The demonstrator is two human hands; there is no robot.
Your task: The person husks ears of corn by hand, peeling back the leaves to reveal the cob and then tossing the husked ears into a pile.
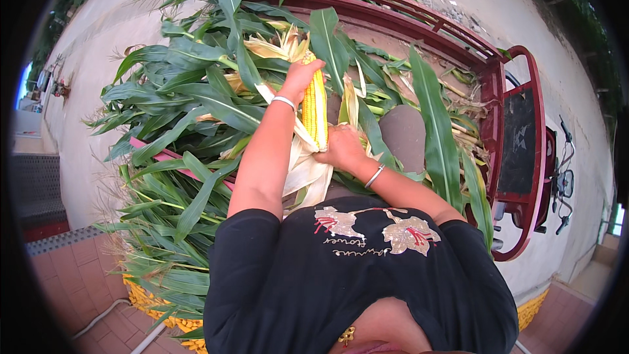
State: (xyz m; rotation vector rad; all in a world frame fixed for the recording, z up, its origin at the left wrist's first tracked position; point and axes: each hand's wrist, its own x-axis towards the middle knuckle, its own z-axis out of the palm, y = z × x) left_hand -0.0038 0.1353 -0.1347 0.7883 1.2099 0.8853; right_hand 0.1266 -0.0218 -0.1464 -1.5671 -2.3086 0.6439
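Observation:
A yellow ear of corn [313,105], its kernels largely bared, stands roughly upright in the picture between my hands. My left hand [302,77] is wrapped around its upper end. Lower down, my right hand [345,147] grips the husk at the ear's base. Pale peeled husks [307,177] hang below the ear, and dry husk leaves [287,46] lie beyond its top. Green corn stalks with long leaves [196,93] surround both hands. The fingers of my right hand are partly hidden by the husk.
The dark red metal side rail [393,5] of a cart bed runs beyond the stalks. A panelled cart front [518,142] and handlebars [565,177] are at right. Corn ears [162,314] lie at lower left. My knee [403,132] is among the leaves.

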